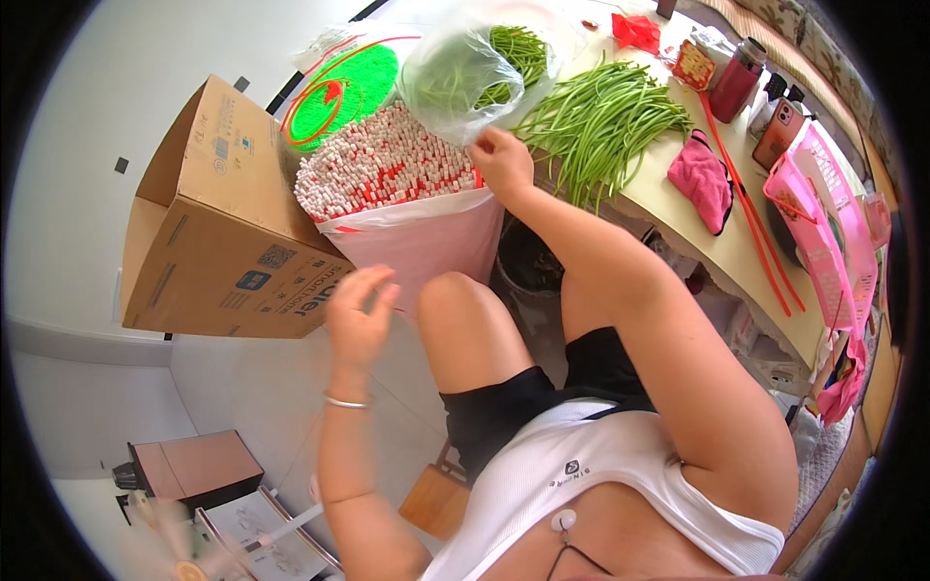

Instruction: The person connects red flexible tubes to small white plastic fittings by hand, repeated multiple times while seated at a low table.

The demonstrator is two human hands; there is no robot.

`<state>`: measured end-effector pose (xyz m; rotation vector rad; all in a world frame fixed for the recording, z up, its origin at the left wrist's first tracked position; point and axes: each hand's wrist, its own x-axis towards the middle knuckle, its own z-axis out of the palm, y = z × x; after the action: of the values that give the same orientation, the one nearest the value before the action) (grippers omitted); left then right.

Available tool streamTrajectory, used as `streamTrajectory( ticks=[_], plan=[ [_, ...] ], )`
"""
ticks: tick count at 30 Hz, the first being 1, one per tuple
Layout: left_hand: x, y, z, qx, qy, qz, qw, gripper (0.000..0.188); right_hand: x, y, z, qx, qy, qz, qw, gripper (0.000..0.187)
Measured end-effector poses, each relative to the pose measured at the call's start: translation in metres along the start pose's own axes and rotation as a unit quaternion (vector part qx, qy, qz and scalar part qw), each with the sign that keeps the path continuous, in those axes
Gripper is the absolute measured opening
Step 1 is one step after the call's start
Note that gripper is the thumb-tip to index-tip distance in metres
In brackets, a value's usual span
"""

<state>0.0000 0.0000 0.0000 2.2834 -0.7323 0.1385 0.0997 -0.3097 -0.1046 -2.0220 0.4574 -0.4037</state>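
Note:
My right hand point(504, 165) is closed, fingertips pinched at the near lower edge of a clear plastic bag point(436, 92) with green stems inside. Whether the fingers grip the bag or something small is hidden. Just below them is a large pink-and-white sack point(417, 237), packed with upright thin red sticks with white ends point(387, 160). Slightly blurred, my left hand point(358, 305) hovers in front of the sack with fingers apart and nothing in them. Beside the right hand, a heap of long green stems point(610, 126) lies on the table point(649, 189), some hanging over its edge.
An open cardboard box point(228, 223) stands left of the sack. Green netting point(358, 87) with red cord lies behind. On the table are a pink cloth point(699, 182), red rods point(751, 213), a red thermos point(738, 79), a phone point(778, 134) and a pink basket point(823, 223).

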Motion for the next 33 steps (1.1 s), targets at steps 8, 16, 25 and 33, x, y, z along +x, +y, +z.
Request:
streamTrajectory(
  ticks=[8, 16, 25, 33],
  plan=[
    [-0.002, 0.033, 0.113, -0.513, -0.166, -0.208, 0.816, 0.046, -0.011, -0.235, -0.151, 0.288, 0.106, -0.332, 0.892, 0.019],
    [0.025, 0.035, 0.153, -0.829, -0.076, -0.158, 0.531, 0.063, -0.049, -0.175, -0.357, 0.335, 0.172, -0.382, 0.844, 0.021],
    [0.009, 0.035, 0.141, -0.833, 0.058, -0.074, 0.545, 0.041, -0.12, 0.13, -0.416, 0.704, 0.307, -0.141, 0.624, 0.017],
    [0.003, 0.04, 0.132, -0.873, 0.104, -0.049, 0.474, 0.028, -0.14, 0.164, -0.336, 0.845, 0.233, -0.064, 0.478, 0.026]
  ],
)
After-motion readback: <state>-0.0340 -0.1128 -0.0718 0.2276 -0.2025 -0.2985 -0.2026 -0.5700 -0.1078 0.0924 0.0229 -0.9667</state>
